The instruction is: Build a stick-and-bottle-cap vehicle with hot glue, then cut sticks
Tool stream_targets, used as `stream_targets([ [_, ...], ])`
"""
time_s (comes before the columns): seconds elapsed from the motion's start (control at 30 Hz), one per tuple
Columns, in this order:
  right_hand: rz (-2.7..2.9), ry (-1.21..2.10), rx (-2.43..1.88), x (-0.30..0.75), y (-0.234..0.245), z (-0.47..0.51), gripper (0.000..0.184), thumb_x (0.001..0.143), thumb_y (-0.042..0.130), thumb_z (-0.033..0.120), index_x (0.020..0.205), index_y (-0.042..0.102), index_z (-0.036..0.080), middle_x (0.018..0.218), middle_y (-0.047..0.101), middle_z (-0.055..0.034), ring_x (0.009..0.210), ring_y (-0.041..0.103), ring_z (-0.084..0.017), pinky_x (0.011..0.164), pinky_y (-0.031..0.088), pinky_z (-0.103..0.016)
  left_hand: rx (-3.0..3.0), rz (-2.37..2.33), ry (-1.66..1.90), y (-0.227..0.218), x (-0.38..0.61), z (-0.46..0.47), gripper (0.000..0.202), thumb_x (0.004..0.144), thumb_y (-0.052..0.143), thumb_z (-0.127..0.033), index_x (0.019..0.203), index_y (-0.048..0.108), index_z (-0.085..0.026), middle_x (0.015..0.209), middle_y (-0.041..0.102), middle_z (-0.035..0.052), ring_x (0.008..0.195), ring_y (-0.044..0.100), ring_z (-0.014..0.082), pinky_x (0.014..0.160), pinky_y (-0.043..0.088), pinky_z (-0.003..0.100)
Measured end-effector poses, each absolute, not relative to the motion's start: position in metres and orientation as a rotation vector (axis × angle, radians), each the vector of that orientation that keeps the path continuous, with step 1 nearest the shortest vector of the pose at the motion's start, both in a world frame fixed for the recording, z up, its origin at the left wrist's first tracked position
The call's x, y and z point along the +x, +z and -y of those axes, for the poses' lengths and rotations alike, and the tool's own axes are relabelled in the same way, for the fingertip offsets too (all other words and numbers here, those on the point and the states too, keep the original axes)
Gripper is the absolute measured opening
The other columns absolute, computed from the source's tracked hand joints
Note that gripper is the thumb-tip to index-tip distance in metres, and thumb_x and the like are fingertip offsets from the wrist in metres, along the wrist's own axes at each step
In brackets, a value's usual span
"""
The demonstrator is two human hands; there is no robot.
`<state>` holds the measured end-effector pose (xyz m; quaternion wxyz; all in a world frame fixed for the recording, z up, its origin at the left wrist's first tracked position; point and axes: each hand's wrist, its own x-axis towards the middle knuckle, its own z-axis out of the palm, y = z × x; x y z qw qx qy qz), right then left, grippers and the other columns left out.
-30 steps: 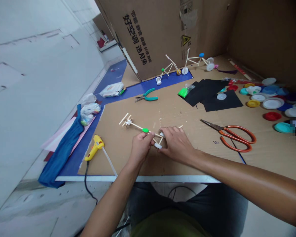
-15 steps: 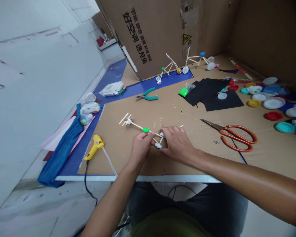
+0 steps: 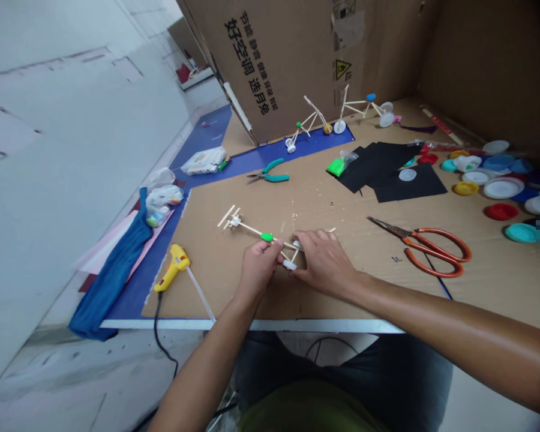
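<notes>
A small stick model tricycle (image 3: 251, 228) made of thin wooden sticks lies on the cardboard sheet, with a green oval seat (image 3: 267, 237) partway along it. My left hand (image 3: 260, 264) pinches its frame just below the seat. My right hand (image 3: 326, 258) is closed round the end with the white wheels (image 3: 290, 264), thumb near one wheel and fingers over the other. The opposite end, with a crossbar and a small white wheel (image 3: 235, 222), points away to the left. My right fingers partly cover the wheel end.
Orange-handled scissors (image 3: 436, 246) lie to the right, teal pliers (image 3: 270, 174) ahead. A yellow glue gun (image 3: 173, 268) is at the left. Bottle caps (image 3: 501, 187), black card (image 3: 409, 183) and a green packet (image 3: 336, 167) lie farther right. Two stick models (image 3: 312, 120) stand by the cardboard box (image 3: 297, 60).
Almost nothing differs; both hands keep the same hold on the model. The view has shifted very slightly.
</notes>
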<state>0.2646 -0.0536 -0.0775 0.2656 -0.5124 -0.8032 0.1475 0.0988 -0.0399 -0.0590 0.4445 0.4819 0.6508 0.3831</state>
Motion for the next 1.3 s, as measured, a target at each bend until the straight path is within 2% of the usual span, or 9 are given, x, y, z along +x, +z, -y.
stream_targets([
  [0.3,2.184,0.387,-1.385,0.2646,-0.0764,0.0540,0.056,0.078,0.076,0.034,0.126,0.053,0.017,0.119,0.067,-0.0130,0.107,0.056,-0.031,0.087,0.037,-0.040,1.175,-1.607,0.965,-0.0637,0.0960,0.0391,0.038,0.075,0.068,-0.046,0.054,0.055,-0.017,0.042,0.041,-0.0053,0.039,0.032,0.0062,0.041,0.021,0.021],
  [0.53,2.162,0.422,-1.376,0.2643,-0.0750,0.0550,0.059,0.077,0.076,0.042,0.125,0.053,0.017,0.116,0.067,-0.0123,0.109,0.056,-0.031,0.090,0.037,-0.042,1.120,-1.584,0.999,-0.0632,0.0961,0.0389,0.036,0.073,0.070,-0.044,0.055,0.055,-0.017,0.044,0.045,-0.0049,0.040,0.032,0.0055,0.041,0.021,0.021],
  [0.73,2.157,0.412,-1.386,0.2644,-0.0748,0.0557,0.054,0.081,0.072,0.040,0.125,0.053,0.017,0.116,0.067,-0.0124,0.108,0.056,-0.031,0.089,0.036,-0.041,1.120,-1.541,1.007,-0.0665,0.0933,0.0376,0.036,0.074,0.071,-0.042,0.054,0.056,-0.016,0.044,0.046,-0.0043,0.040,0.034,0.0055,0.042,0.022,0.021],
  [1.3,2.170,0.406,-1.387,0.2638,-0.0754,0.0548,0.054,0.081,0.073,0.041,0.126,0.053,0.017,0.118,0.067,-0.0120,0.108,0.056,-0.031,0.089,0.037,-0.041,1.109,-1.538,0.994,-0.0604,0.0958,0.0387,0.034,0.074,0.070,-0.042,0.055,0.056,-0.017,0.044,0.047,-0.0038,0.041,0.033,0.0056,0.043,0.023,0.021],
])
